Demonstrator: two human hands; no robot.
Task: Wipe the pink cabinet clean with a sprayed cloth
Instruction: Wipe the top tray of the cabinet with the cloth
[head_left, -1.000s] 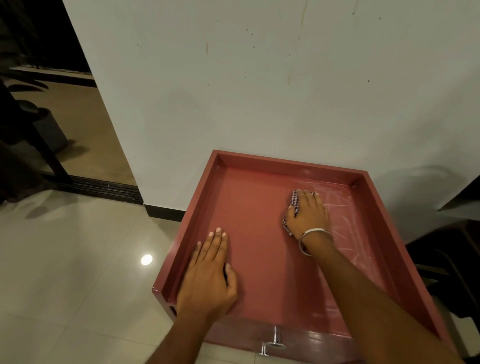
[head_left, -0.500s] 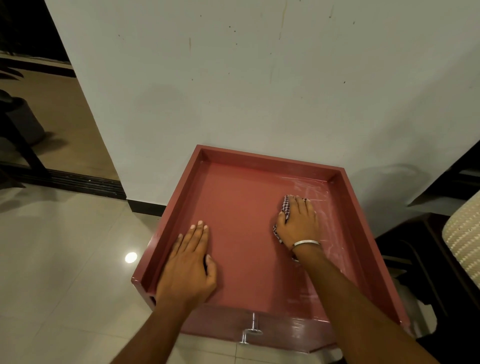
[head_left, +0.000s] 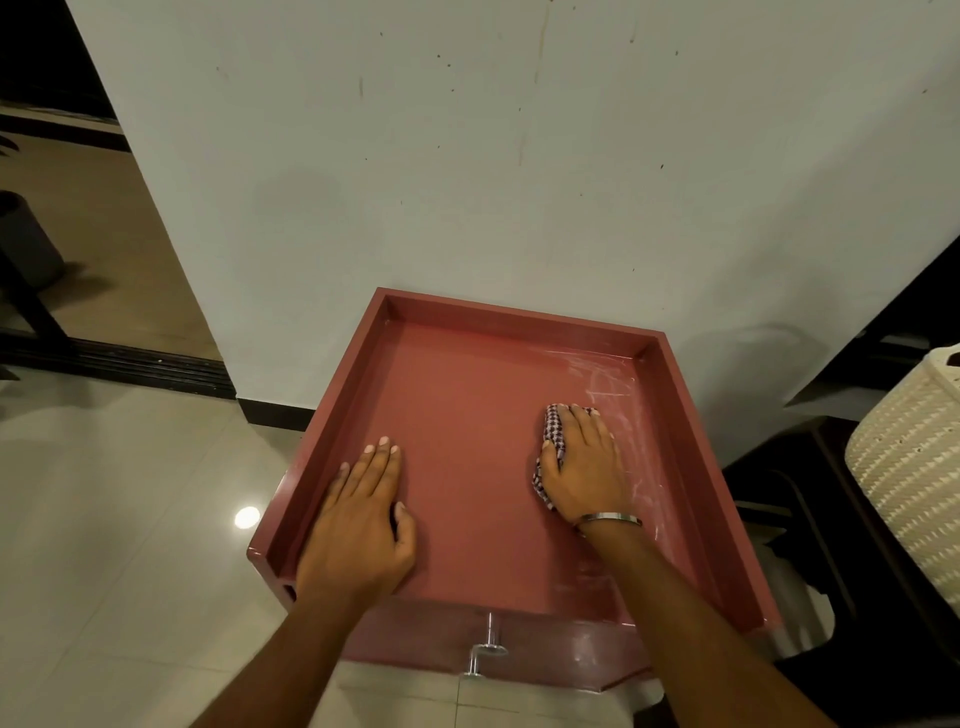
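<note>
the pink cabinet (head_left: 467, 395) stands against the white wall (head_left: 467, 156), its top a shallow tray with a raised rim on the left, back and right sides, seen from above. on the right part of that top lies the checked cloth (head_left: 551, 431), bunched up and mostly covered by the right hand (head_left: 584, 467), whose palm presses down on it with the fingers laid over it and pointing toward the wall; whether they curl round the cloth cannot be told. pale wet streaks (head_left: 608, 384) cover the surface between the cloth and the back right corner and run down along the right rim. a metal bangle (head_left: 608, 518) sits on the right wrist. the left hand (head_left: 363, 519) lies flat on the left part of the top, fingers straight and together, holding nothing, just beside the left rim. a metal handle (head_left: 485, 649) juts from the cabinet's front edge. around it is a glossy tiled floor (head_left: 130, 519) with a bright light spot, and to the right a cream woven basket (head_left: 909, 467) on dark furniture
</note>
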